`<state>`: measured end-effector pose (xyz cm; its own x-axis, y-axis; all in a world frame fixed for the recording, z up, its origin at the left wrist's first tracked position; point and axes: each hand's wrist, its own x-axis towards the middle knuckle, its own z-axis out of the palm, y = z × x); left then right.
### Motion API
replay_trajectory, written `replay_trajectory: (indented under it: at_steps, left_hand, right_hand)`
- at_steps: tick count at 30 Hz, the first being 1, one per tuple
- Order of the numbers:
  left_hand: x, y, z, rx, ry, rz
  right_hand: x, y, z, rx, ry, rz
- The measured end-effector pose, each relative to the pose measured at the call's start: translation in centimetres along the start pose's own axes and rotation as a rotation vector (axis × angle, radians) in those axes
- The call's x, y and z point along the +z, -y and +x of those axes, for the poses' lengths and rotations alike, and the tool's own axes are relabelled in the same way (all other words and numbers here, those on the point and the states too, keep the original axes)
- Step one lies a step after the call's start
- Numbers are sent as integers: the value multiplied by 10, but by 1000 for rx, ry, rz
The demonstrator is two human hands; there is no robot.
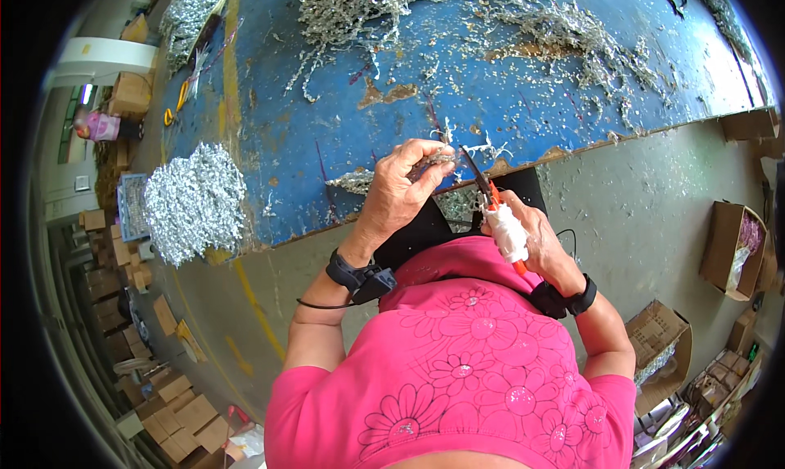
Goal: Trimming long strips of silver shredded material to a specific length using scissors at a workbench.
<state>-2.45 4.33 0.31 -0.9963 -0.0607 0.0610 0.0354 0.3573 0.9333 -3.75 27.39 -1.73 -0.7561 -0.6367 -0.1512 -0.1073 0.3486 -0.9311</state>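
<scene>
My left hand (403, 184) is closed, pinching a small bunch of silver tinsel strands (431, 160) between thumb and fingers above the near edge of the blue table. My right hand (531, 230) grips a pair of scissors (494, 195) with orange handles, one wrapped in white material. The blades point up and left, just right of the pinched tinsel, and seem apart from it. More silver strands (352, 181) lie on the table behind my left hand. Loose white snippets (488, 148) lie near the blade tips.
Piles of silver tinsel lie at the table's back (352, 7), back right (564, 31) and left edge (196, 203). Yellow-handled scissors (176, 107) rest at the far left. Cardboard boxes (732, 252) stand on the floor to the right. A person in pink (102, 126) is far left.
</scene>
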Motion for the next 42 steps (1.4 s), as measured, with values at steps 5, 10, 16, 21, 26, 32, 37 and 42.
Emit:
replay_trajectory:
  at_steps: [5, 10, 16, 21, 26, 32, 37, 42]
  left_hand:
    - [0, -1, 2, 53, 3, 29]
    - [2, 7, 2, 62, -20, 12]
    - [1, 7, 1, 24, -50, 0]
    - [-2, -3, 2, -29, -5, -90]
    - [-3, -2, 0, -71, -4, -129]
    - [-5, -2, 5, 199, -149, 198]
    - [-6, -1, 2, 87, -184, 196]
    - [-8, -3, 3, 67, -154, 116]
  right_hand:
    - [-2, -9, -3, 89, 24, 148]
    - [-3, -12, -4, 46, 59, 150]
    - [-9, -4, -6, 254, 87, 337]
    - [-8, -10, -9, 122, 89, 156]
    - [-13, 15, -10, 149, 139, 59]
    - [-8, 15, -4, 66, 126, -120]
    - [-6, 20, 1, 34, 152, -162]
    - [-3, 16, 3, 37, 152, -193]
